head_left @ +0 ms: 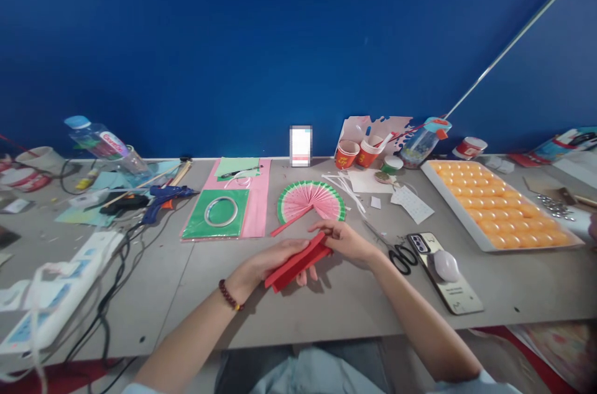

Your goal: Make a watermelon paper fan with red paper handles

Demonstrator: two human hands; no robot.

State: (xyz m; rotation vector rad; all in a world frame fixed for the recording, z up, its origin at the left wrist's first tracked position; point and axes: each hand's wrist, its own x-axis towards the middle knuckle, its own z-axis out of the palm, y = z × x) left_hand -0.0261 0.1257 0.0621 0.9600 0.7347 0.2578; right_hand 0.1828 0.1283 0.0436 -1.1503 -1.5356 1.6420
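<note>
Both of my hands grip a folded strip of red paper (pixel 298 266) above the near part of the table. My left hand (pixel 275 257) is closed round its left side, thumb on top and some fingertips showing underneath. At the upper right end, my right hand (pixel 342 242) pinches the paper with bent fingers. Just beyond lies a pleated paper fan (pixel 310 201), pink with a green rim and patterned like watermelon. A narrow red strip points from its middle toward the lower left.
Left are a green paper pack (pixel 224 214) with a tape ring (pixel 221 212), a blue glue gun (pixel 163 198) and a power strip (pixel 65 288). Right are scissors (pixel 402 257), a phone (pixel 448 276) and a tray of orange balls (pixel 499 204). Red paper cups (pixel 347 155) stand behind.
</note>
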